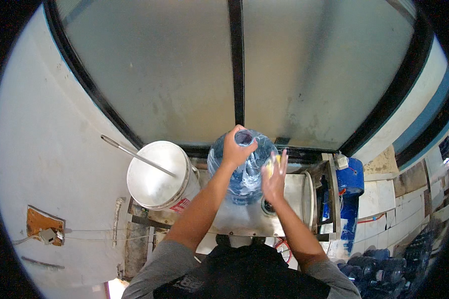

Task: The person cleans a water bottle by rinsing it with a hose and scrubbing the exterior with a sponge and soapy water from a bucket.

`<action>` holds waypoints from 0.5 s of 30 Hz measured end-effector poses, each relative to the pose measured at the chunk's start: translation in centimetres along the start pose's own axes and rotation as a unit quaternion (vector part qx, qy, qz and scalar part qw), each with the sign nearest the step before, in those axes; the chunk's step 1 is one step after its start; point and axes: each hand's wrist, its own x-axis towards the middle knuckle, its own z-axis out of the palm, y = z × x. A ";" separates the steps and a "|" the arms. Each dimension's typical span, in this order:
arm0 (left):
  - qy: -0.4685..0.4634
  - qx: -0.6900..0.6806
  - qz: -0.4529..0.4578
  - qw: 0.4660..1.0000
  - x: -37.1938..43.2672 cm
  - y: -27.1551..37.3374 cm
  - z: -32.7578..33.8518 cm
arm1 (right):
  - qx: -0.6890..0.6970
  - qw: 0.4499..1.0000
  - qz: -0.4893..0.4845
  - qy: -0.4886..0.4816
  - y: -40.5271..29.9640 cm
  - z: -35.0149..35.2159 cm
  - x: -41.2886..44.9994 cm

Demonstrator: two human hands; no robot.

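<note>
A large blue clear-plastic water jug (pixel 247 179) stands upright on a metal work table (pixel 243 226), white suds smeared over its side. My left hand (pixel 236 147) grips the jug's neck, its fingers around the open mouth. On the jug's right side, my right hand (pixel 275 175) presses a yellow sponge (pixel 271 166) against the wall; suds cover its fingers, and the hand is slightly blurred. Below that hand, a round dark opening shows in the table top, partly hidden by my wrist.
Left of the jug stands a white plastic bucket (pixel 161 172) with a metal rod (pixel 138 156) across its top. Frosted glass panels (pixel 172 74) in a black frame rise behind. A blue container (pixel 350 175) is at the right; several dark jugs (pixel 381 271) lie lower right.
</note>
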 end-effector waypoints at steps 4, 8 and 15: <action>-0.171 -0.158 0.015 0.972 -0.1 1.7 -0.2 | 0.090 0.987 0.084 -0.105 3.7 -1.3 7.2; -0.264 -0.223 -0.048 0.937 0.0 2.0 0.5 | -0.009 0.987 -0.009 -0.160 2.2 -3.0 6.9; 0.013 -0.091 -0.023 0.996 -3.0 3.3 3.8 | 0.017 0.999 -0.048 -0.005 3.6 -4.9 -3.1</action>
